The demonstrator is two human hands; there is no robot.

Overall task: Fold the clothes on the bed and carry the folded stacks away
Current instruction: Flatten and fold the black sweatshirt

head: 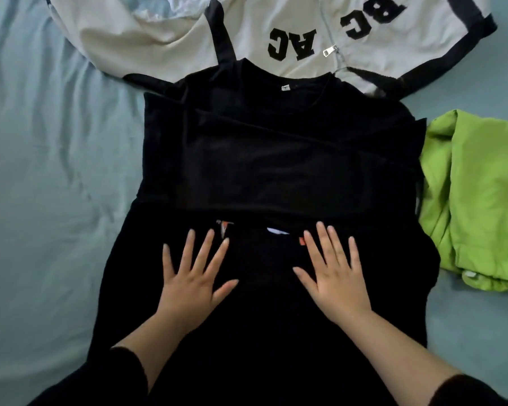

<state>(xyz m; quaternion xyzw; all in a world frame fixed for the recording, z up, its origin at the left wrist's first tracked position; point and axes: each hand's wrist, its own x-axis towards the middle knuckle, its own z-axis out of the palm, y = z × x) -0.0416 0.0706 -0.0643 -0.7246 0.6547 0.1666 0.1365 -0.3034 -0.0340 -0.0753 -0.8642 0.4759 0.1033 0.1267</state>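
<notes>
Item 1, black T-shirt: lies flat in the middle of the bed sheet, neck end away from the person, small label showing inside the collar. A dark panel, apparently the sleeves or sides, is laid across the chest, and slivers of a white and orange print peep out just below that panel's edge. Judged partly folded: the sideways folds look made, the lengthwise fold does not. Item 2, left hand: palm down on the shirt's lower half, fingers straight and spread apart, pressing the cloth and gripping nothing. Item 3, right hand: the same on the other side of the shirt's lower half, flat, fingers splayed, nothing held. Both look to be smoothing. Item 4, cream jacket: beyond the shirt's collar and partly under it, black lettering, dark bands and a zip pull. It is crumpled and unfolded. Item 5, green garment: just beside the shirt's right edge, bunched, unfolded. Progress, as judged: early. One piece is under way and at least two remain; no finished stack shows, so the carrying away is still to come.
</notes>
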